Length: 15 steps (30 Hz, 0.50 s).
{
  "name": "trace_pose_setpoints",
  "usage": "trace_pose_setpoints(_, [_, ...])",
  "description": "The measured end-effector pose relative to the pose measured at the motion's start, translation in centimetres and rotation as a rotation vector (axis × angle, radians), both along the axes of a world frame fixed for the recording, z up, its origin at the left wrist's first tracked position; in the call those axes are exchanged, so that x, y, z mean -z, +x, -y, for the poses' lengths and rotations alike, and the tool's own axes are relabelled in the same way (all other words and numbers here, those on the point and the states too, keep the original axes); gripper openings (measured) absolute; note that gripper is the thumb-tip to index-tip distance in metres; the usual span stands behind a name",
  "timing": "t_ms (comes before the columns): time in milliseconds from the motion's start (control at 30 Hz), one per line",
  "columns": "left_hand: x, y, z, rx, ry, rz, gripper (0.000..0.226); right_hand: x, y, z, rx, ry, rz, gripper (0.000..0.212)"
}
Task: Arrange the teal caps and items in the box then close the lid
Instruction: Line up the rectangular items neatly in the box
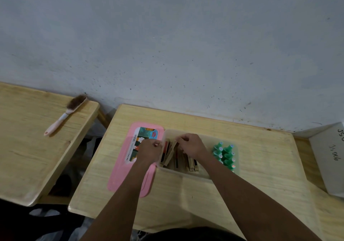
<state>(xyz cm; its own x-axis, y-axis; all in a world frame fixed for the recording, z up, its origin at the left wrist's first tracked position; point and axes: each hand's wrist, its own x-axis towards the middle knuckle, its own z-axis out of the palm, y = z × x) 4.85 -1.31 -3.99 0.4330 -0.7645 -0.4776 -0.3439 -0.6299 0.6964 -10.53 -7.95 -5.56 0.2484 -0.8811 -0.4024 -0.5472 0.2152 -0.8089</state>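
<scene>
A translucent box (186,174) stands on the wooden desk. Several flat wooden pieces (191,163) stand on edge inside it, and several teal caps (226,154) fill its right end in two rows. The pink lid (119,173) with a printed label lies flat on the desk, left of the box. My left hand (149,150) is over the box's left rim, fingers closed. My right hand (189,145) pinches the top of a tilted wooden piece (170,157) in the box's left part. Whether my left hand grips anything is hidden.
A second wooden desk (28,147) stands to the left with a pink-handled brush (65,115) on it. A grey board with handwriting (329,159) lies at the right edge. A grey wall rises just behind the desks.
</scene>
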Motion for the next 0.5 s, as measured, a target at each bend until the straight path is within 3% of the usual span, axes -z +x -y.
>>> trace_pose_setpoints(200, [0.1,0.1,0.0,0.001,-0.006,0.002,0.029,-0.6,-0.1,-0.4,0.11,0.069,0.081,0.036])
trace_pose_setpoints(367, [0.1,0.1,0.1,-0.004,-0.005,0.005,0.028,-1.3,-0.3,-1.0,0.255,0.165,0.228,0.032])
trace_pose_setpoints(500, [0.1,0.1,0.0,-0.01,-0.003,-0.011,0.027,-0.9,-0.4,-1.3,0.308,0.108,0.146,0.046])
